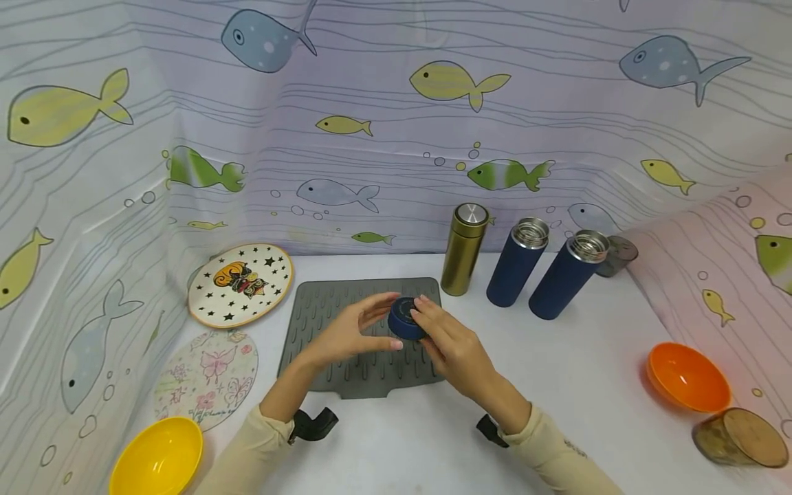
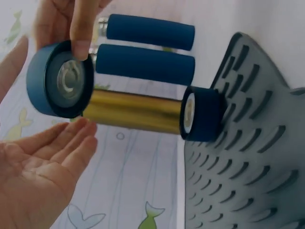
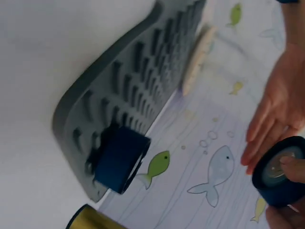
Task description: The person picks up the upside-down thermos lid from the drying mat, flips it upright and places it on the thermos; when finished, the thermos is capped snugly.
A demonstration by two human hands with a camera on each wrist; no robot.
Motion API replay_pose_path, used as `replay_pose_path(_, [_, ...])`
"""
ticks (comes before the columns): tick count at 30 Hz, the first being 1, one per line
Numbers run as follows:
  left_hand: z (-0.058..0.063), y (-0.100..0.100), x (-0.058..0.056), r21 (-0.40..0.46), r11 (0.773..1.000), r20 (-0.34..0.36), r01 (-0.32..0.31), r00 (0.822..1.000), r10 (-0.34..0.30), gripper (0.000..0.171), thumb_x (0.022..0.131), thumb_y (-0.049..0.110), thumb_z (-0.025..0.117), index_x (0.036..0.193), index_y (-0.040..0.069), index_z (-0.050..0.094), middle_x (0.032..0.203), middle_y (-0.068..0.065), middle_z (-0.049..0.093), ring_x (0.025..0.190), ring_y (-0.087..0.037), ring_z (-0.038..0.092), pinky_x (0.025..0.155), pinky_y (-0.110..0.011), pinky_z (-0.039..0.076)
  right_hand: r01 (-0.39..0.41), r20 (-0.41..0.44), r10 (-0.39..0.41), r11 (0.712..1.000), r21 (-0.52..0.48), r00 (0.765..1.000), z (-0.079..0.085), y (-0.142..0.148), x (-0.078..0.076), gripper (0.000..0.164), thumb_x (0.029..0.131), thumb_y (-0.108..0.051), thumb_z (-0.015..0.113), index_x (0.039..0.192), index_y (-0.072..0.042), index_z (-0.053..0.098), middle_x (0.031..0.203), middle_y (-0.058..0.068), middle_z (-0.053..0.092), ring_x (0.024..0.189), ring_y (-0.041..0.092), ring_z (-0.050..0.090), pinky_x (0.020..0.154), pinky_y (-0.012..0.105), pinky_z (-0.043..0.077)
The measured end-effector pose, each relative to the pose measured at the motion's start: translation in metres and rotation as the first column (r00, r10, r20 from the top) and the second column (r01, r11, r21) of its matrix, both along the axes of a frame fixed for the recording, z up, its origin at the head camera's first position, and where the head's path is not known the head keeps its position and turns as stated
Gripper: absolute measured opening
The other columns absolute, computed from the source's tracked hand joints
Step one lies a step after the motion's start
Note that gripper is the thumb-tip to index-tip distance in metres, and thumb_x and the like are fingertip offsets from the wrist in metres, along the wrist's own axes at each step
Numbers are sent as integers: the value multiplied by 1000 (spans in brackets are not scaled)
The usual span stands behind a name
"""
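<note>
Above the mat (image 1: pixel 322 316) is a round, navy lid (image 1: pixel 403 320).

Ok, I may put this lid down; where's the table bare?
For the held lid, bare table lies between gray mat, blue bottles and orange bowl, and in front of the mat. Crowded: the left edge, with plate, placemat and yellow bowl, and the back right, around the bottles.

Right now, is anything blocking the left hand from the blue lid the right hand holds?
Nothing visible: the left hand is open close beside the blue lid; whether they touch is unclear. The right hand grips the lid's opposite side, and the second lid rests on the mat, out of the way.
</note>
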State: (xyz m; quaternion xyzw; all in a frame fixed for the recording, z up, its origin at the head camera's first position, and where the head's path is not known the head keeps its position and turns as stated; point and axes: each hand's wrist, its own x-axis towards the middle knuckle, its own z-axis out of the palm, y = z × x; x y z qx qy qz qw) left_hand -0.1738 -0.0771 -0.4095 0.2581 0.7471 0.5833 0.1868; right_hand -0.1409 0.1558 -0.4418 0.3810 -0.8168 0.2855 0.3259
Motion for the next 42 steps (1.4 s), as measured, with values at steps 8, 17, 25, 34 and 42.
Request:
replay_pose_path(8, [-8, 13, 8, 2, 1000, -126, 19, 992, -19, 87, 79, 14, 85, 152, 11, 38, 154, -11, 43, 141, -29, 42, 117, -48, 32, -25, -328, 73, 988, 150, 942, -6, 3, -1, 30, 103, 3, 42, 122, 8, 65, 128, 24, 64, 118, 37, 63, 95, 36, 54])
replay_pose_path(17, [-2, 29, 7, 14, 991, -251, -132, 959, 131, 76, 74, 12, 88, 140, 8, 51, 133, -10, 61, 121, -27, 59, 107, -50, 45, 116, -214, -124, 992, -46, 969, -5, 14, -7, 47, 89, -3, 69, 133, 5, 56, 140, 30, 51, 126, 40, 55, 104, 43, 48])
replay_pose_path(25, [39, 58, -24, 55, 986, -226, -155, 960, 163, 74, 76, 13, 87, 139, 13, 50, 132, -8, 58, 121, -24, 59, 108, -42, 45, 646, 371, -529, 624, -440, 763, 4, 58, -52, 88, 82, -17, 82, 149, 0, 28, 151, 25, 30, 143, 34, 31, 112, 52, 36])
replay_pose_path(34, [62, 97, -47, 89, 986, -216, -140, 964, 157, 73, 76, 14, 86, 139, 9, 49, 131, -8, 58, 113, -21, 60, 102, -38, 49, 800, 663, -457, 427, -421, 593, -13, 82, -111, 94, 86, -31, 78, 155, -6, 20, 155, 18, 33, 142, 37, 37, 116, 52, 30])
replay_pose_path(42, [62, 108, -48, 141, 982, -221, -125, 963, 154, 71, 76, 9, 85, 137, 6, 49, 129, -12, 58, 110, -23, 61, 101, -41, 50, 739, 623, -403, 440, -510, 670, -12, 72, -90, 81, 80, -24, 84, 144, -5, 38, 138, 17, 53, 130, 32, 51, 111, 49, 37])
